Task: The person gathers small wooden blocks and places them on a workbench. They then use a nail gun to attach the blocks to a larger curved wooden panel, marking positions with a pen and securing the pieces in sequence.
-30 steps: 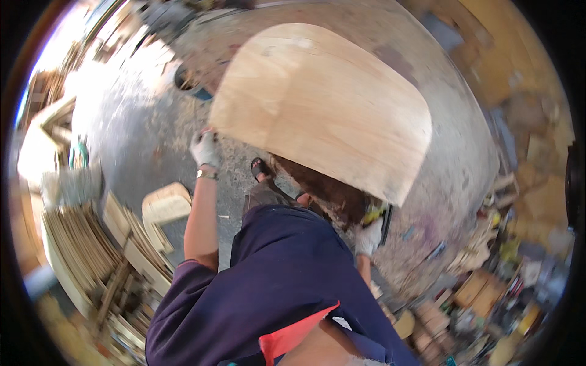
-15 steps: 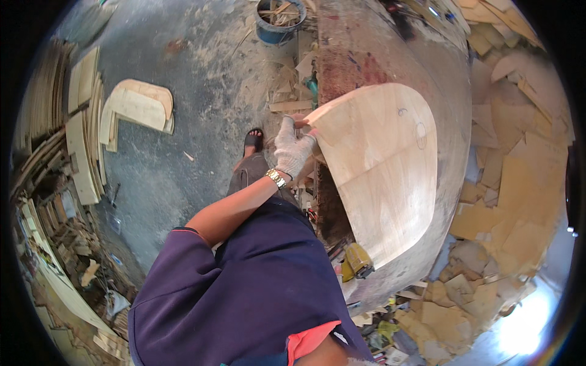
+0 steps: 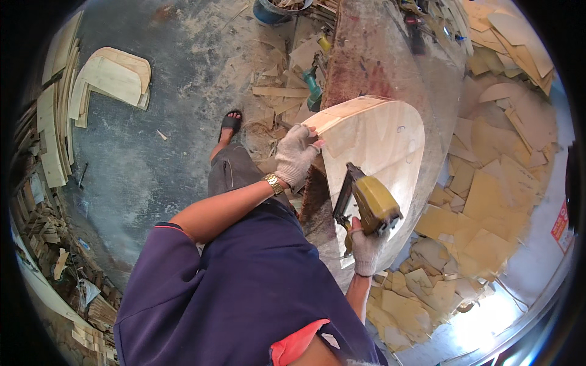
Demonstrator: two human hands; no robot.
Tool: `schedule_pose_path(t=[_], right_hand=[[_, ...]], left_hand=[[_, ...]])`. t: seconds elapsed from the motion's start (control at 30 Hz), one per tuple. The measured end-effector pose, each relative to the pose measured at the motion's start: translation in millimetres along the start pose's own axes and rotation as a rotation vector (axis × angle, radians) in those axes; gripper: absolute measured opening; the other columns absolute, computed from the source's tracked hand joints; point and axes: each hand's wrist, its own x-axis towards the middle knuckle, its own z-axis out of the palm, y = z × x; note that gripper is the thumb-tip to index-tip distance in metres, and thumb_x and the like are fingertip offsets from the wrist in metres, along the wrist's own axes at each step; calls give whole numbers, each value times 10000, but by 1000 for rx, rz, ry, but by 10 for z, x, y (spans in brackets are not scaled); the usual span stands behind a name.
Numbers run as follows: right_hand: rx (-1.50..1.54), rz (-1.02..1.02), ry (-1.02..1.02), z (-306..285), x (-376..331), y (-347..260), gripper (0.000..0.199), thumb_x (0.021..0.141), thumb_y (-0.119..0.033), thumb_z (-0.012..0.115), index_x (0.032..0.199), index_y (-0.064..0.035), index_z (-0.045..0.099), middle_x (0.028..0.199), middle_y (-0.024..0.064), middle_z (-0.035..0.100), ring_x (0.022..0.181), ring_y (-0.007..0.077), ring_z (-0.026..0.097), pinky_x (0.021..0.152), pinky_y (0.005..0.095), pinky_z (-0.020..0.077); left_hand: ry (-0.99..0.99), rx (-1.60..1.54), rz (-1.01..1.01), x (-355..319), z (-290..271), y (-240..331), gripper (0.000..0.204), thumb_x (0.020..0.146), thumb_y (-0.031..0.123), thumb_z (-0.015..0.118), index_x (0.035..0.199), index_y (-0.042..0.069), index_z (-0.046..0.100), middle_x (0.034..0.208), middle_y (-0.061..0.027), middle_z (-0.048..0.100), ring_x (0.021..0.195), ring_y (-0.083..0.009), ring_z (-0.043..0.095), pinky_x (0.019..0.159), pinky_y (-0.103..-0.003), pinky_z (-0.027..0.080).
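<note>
My left hand (image 3: 295, 157), in a pale knitted glove with bare fingertips, grips the left edge of a curved wooden panel (image 3: 394, 137). The panel is light plywood with rounded corners and a thick framed rim, and it rests on the workbench (image 3: 360, 67). In my right hand (image 3: 366, 247), gloved the same way, is a yellow and black nail gun (image 3: 373, 198). I hold it by its handle above the panel, covering part of the wood. Whether its nose touches the panel I cannot tell.
A teal power tool (image 3: 312, 88) lies by the bench's left edge, near wood scraps. A blue bucket (image 3: 272, 12) stands beyond. Stacked plywood pieces (image 3: 110, 76) lie on the floor at left. Many thin offcuts (image 3: 488, 213) heap up to the right of the bench.
My right hand has come into view with the nail gun, raised from the bench's near side to over the panel. The panel has tilted, showing more of its rim; my left hand stays on its edge.
</note>
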Motion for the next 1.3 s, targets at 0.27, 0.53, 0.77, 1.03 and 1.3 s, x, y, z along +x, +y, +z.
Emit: schedule_pose_path(t=[0.27,0.53,0.77,1.03,1.3], right_hand=[[-97,-110,-256,291,577,-658,508,824,-44,792,1288,42,606,1132,160,745,949,215,731,823,352,573],[-224,-93,-340,348,828,-742,424,841,-101,782,1211,55,647,1051,150,750,914,216,727,800,360,572],[-165,-68,-384,365,953,-668,378,844,-27,737,1206,55,668,1030,128,757,830,171,715,727,329,576],[-182,-91,-415,352,1025,-640,417,837,-129,785,1166,73,628,1006,173,746,914,241,741,784,375,583],[-385,-227,-412,351,1055,-759,370,849,-150,773,1157,37,688,1046,215,764,989,328,758,831,420,581]], left_hand=[[-5,-61,-140,-15,28,-53,428,808,208,864,1128,39,636,1081,-158,710,1020,-351,693,879,-435,531],[30,-81,-128,-4,45,-60,534,773,216,896,1163,64,566,1090,-117,730,1081,-342,683,927,-453,520],[6,61,-88,8,-18,0,513,765,192,900,1147,62,584,1112,-102,739,1031,-284,672,928,-415,493],[27,89,-62,1,-23,18,494,757,235,904,1123,91,605,1076,-74,735,1055,-299,632,932,-433,465],[45,82,-85,-9,23,-33,458,760,165,908,1093,81,606,1065,-80,729,1030,-253,655,932,-382,487]])
